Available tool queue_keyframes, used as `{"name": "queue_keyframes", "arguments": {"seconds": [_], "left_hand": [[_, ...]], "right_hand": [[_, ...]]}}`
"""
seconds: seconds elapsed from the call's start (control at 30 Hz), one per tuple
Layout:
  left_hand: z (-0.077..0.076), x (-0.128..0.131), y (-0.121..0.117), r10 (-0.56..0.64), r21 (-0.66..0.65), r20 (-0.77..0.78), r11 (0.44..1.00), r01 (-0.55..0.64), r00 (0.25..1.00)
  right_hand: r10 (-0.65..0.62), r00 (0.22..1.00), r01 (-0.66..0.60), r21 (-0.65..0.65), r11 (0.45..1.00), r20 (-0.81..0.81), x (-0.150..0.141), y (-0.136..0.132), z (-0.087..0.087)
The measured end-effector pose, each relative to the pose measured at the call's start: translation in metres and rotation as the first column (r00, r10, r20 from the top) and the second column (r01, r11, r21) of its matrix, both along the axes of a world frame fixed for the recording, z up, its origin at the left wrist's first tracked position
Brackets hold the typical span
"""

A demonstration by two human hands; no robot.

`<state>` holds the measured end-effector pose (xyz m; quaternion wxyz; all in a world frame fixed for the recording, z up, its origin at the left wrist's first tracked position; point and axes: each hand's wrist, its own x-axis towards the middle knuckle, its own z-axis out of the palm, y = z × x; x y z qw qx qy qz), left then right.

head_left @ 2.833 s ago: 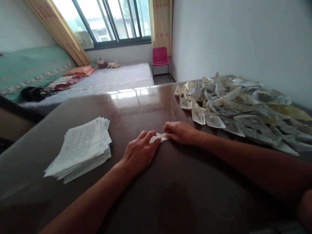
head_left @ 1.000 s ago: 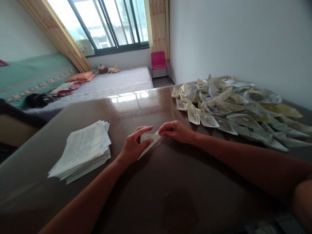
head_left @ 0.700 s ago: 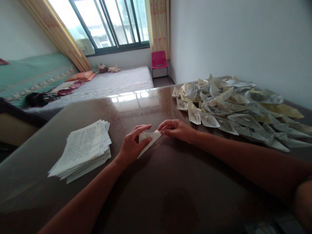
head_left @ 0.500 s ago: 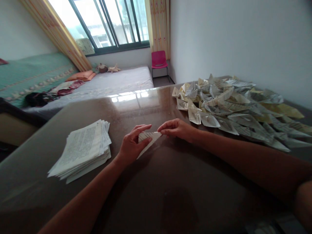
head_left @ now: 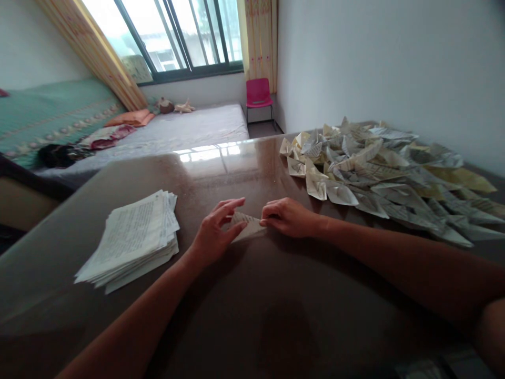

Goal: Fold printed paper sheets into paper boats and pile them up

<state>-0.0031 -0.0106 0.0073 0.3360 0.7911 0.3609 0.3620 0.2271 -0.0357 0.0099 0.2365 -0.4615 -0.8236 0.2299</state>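
Observation:
A small folded piece of printed paper (head_left: 248, 228) lies on the dark glossy table (head_left: 276, 305) between my two hands. My left hand (head_left: 215, 234) pinches its left end, thumb below and fingers stretched over the top. My right hand (head_left: 288, 217) is closed on its right end, fingers curled down onto the table. A stack of flat printed sheets (head_left: 132, 239) rests to the left of my left hand.
A large heap of folded paper boats (head_left: 379, 168) covers the table's right side along the white wall. Beyond the table's far edge stand a bed (head_left: 189, 126) and a pink chair (head_left: 258, 95) under the window.
The folded paper, first pressed flat, was lifted and tilted between both hands, then brought back down onto the table. The camera view shifted slightly.

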Motion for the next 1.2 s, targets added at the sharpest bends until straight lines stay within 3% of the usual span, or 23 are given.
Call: {"name": "queue_keyframes", "arguments": {"seconds": [0.1, 0.17, 0.27, 0.37, 0.53, 0.67, 0.7, 0.77, 0.83, 0.9, 1.03, 1.2], "left_hand": [[0.002, -0.005, 0.008, 0.265, 0.011, 0.103, 0.964, -0.267, 0.959], [0.000, -0.006, 0.011, 0.335, -0.084, 0.115, 0.941, -0.327, 0.935], [-0.005, 0.001, 0.006, 0.177, -0.305, 0.080, 0.941, -0.145, 0.981], [-0.007, 0.011, -0.004, 0.070, -0.423, 0.126, 0.906, -0.011, 0.989], [-0.006, 0.012, -0.008, 0.148, -0.526, 0.255, 0.850, 0.009, 0.956], [-0.006, 0.004, -0.003, 0.066, -0.575, 0.262, 0.812, 0.101, 0.963], [-0.005, 0.003, -0.002, 0.018, -0.586, 0.248, 0.799, 0.135, 0.969], [-0.003, -0.001, -0.002, -0.109, -0.623, 0.198, 0.754, 0.211, 0.974], [0.000, -0.004, -0.004, -0.236, -0.670, 0.139, 0.693, 0.266, 0.962], [0.002, -0.006, -0.005, -0.326, -0.710, 0.087, 0.642, 0.288, 0.941], [0.006, -0.005, -0.008, -0.418, -0.742, 0.043, 0.595, 0.309, 0.907], [0.007, -0.002, -0.010, -0.441, -0.741, 0.073, 0.576, 0.345, 0.894]], "right_hand": [[-0.208, 0.974, 0.202, -0.073, 0.977, -0.094, 0.002, 0.006, -0.006], [-0.306, 0.927, 0.270, -0.180, 0.946, -0.218, 0.001, 0.008, -0.009], [-0.349, 0.859, 0.189, -0.402, 0.896, -0.374, -0.006, 0.004, -0.010], [-0.325, 0.843, 0.050, -0.539, 0.841, -0.429, -0.016, -0.006, -0.008], [-0.090, 0.911, -0.158, -0.542, 0.826, -0.403, -0.019, -0.015, -0.003], [0.106, 0.951, -0.261, -0.573, 0.777, -0.289, -0.004, -0.004, 0.002], [0.094, 0.957, -0.243, -0.586, 0.773, -0.274, 0.001, 0.000, 0.003], [-0.013, 0.954, -0.162, -0.555, 0.816, -0.299, 0.007, 0.008, 0.006], [-0.122, 0.913, -0.091, -0.487, 0.868, -0.389, 0.008, 0.011, 0.006], [-0.153, 0.861, -0.101, -0.458, 0.883, -0.484, 0.006, 0.011, 0.005], [-0.105, 0.807, -0.255, -0.502, 0.826, -0.582, -0.002, 0.005, -0.002], [-0.124, 0.770, -0.327, -0.555, 0.765, -0.626, -0.006, 0.001, -0.006]]}}
